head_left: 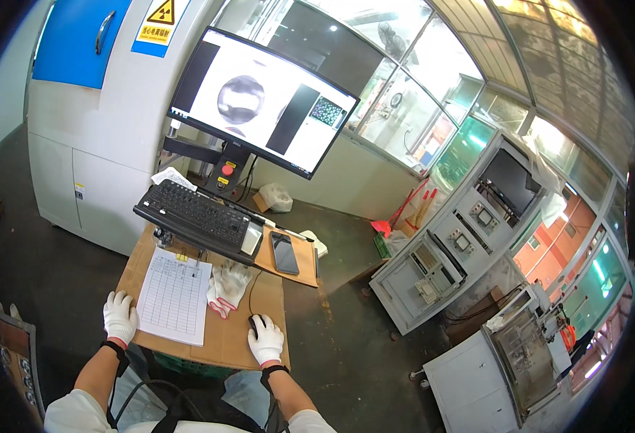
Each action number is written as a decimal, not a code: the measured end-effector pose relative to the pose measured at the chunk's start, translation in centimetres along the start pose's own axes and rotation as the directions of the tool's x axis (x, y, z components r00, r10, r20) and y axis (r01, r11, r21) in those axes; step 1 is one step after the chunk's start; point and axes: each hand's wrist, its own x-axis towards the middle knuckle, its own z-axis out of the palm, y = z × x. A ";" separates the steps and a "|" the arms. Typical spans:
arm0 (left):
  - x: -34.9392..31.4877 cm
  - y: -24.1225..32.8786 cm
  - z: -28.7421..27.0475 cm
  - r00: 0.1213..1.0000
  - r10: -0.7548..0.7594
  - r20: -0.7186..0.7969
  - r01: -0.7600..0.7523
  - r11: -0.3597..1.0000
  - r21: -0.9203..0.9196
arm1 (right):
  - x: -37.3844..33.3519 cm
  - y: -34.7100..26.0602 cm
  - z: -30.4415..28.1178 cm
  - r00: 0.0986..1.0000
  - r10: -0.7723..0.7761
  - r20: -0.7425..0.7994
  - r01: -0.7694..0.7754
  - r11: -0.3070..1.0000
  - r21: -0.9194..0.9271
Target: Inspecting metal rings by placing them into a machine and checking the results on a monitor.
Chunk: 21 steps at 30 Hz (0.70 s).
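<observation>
My right hand (pixel 265 341), in a white knit glove, rests closed over a black computer mouse (pixel 255 325) at the right of a cardboard-topped table (pixel 260 355). My left hand (pixel 120 318), gloved alike, lies at the table's left edge with its fingers apart and nothing in them. Between the hands is a stack of printed table sheets (pixel 172 299) under a clip. A pair of crumpled white gloves (pixel 229 287) lies beside the paper. Beyond them a black keyboard (pixel 198 216) sits on a raised shelf, with a dark phone (pixel 284 252) to its right.
A monitor (pixel 263 101) showing a grey round image stands behind the keyboard, above a red button (pixel 227 170). At left rises a large white cabinet (pixel 101 166) with a blue door. A grey control console (pixel 433 260) and a white wheeled machine (pixel 469 382) stand at right.
</observation>
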 end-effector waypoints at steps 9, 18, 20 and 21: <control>0.2 0.2 -0.1 1.000 0.002 0.010 -0.002 1.000 -0.018 | 0.0 0.1 0.0 1.000 0.002 -0.015 -0.002 1.000 0.001; -0.1 -0.4 0.5 1.000 -0.002 -0.014 0.001 1.000 -0.004 | 0.1 0.0 0.0 1.000 0.008 0.014 -0.008 1.000 -0.008; -0.2 -0.4 0.3 1.000 -0.001 -0.014 0.001 1.000 0.002 | 0.1 -0.3 -0.3 1.000 0.009 0.003 -0.009 1.000 0.000; -0.2 -0.3 0.2 1.000 0.002 -0.015 -0.002 1.000 0.006 | 0.1 -0.5 -0.4 1.000 0.010 -0.011 -0.010 1.000 0.008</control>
